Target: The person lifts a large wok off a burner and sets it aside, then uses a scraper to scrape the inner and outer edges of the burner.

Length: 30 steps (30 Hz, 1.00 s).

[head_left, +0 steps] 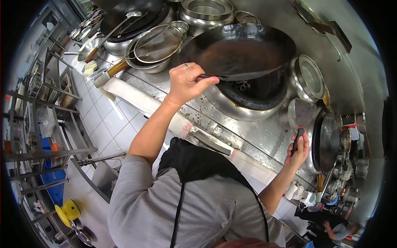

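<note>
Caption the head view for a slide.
Left hand holds a wok over the burner; right hand grips a black-handled utensil.

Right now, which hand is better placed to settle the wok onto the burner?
Left, probably. The left hand grips the wok by its handle, tilted above the burner ring. The right hand is off to the side, closed on a black-handled utensil.

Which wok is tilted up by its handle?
The big dark wok in the middle, gripped by the left hand; the far wok sits flat.
</note>
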Each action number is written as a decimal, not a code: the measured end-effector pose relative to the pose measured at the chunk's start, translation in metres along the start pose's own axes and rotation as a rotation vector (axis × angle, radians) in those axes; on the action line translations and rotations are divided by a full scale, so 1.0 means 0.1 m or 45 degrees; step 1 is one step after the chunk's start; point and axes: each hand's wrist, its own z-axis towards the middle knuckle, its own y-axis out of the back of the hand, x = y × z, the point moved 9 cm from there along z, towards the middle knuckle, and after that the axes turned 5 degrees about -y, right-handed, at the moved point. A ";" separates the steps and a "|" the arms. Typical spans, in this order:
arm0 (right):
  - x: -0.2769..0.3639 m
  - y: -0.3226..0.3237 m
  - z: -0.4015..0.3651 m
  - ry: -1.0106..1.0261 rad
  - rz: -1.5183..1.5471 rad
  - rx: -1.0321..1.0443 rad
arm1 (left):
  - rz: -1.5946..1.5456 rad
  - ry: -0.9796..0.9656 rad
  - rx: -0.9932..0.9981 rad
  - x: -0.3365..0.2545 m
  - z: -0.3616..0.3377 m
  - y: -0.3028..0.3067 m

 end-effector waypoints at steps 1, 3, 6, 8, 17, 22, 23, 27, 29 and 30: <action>0.03 -0.05 -0.01 0.013 -0.003 -0.007 | -0.028 0.068 -0.046 0.07 0.00 0.05; 0.10 -0.12 -0.05 0.032 -0.003 -0.014 | -0.065 0.219 -0.141 0.21 -0.03 0.18; 0.17 -0.18 -0.10 0.057 -0.001 -0.012 | -0.167 0.542 -0.253 0.51 -0.17 0.38; 0.18 -0.18 -0.13 0.062 -0.019 0.000 | -0.298 0.635 -0.392 0.72 -0.31 0.52; 0.13 -0.39 -0.06 0.029 -0.009 0.093 | -0.567 1.043 -0.745 1.56 -1.26 0.90; 0.19 -0.59 0.00 0.039 -0.041 0.139 | -0.676 1.104 -0.889 1.73 -1.40 1.12; 0.20 -0.64 0.01 0.045 -0.033 0.152 | -0.713 1.091 -0.902 1.80 -1.40 1.16; 0.22 -0.71 0.00 0.042 -0.029 0.169 | -0.869 1.168 -0.969 1.95 -1.48 1.29; 0.21 -0.71 0.02 0.049 -0.018 0.162 | -0.886 1.184 -0.994 2.10 -1.54 1.36; 0.22 -0.70 0.01 0.051 -0.012 0.161 | -0.893 1.194 -1.008 2.15 -1.54 1.41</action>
